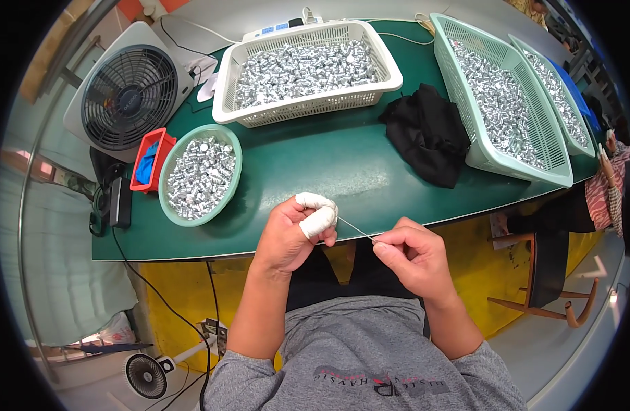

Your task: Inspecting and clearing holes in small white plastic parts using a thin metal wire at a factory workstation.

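The thin rod [356,230] slants from ten to four o'clock, at the desk's [308,161] six o'clock edge. The right hand's [416,259] grip pinches its four o'clock end; the left hand's [291,236] white-capped fingertips pinch the other. It looks light, stiff, possibly slippery; best held near an end.

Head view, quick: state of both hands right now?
Left hand: closed in a pinch at one end of a thin rod; anything inside is hidden.
Right hand: closed, holding the rod's other end.
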### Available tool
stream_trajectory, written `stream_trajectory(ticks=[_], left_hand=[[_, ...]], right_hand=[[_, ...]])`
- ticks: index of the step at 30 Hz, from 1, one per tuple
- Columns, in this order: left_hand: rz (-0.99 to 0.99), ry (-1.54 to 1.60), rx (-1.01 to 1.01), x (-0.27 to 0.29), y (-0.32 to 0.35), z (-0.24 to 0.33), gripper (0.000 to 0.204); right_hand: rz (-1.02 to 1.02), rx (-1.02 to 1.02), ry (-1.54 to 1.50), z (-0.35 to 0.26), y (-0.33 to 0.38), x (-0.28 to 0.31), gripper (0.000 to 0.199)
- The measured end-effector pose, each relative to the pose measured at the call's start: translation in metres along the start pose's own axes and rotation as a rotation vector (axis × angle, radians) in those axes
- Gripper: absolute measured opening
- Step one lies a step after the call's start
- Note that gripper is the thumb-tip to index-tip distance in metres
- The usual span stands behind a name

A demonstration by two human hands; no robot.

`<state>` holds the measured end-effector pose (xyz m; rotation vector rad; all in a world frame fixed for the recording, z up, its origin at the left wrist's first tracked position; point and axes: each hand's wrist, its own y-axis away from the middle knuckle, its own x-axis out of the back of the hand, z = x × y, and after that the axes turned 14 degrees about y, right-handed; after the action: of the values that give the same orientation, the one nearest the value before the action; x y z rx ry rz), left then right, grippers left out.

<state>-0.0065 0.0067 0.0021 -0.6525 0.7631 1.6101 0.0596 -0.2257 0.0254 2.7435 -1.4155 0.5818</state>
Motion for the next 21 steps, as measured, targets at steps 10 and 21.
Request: stream_trajectory(ticks=[10, 21], left_hand=[[0.044, 0.129, 0.104, -0.014, -0.006, -0.008, 0.01], [-0.041, 0.218, -0.006, -0.015, -0.007, -0.015, 0.013]], right_hand=[[0.315, 0.553, 0.705, 0.008, -0.013, -0.002, 0.007], [0.175, 0.124, 0.133, 0.013, -0.006, -0.004, 0.01]])
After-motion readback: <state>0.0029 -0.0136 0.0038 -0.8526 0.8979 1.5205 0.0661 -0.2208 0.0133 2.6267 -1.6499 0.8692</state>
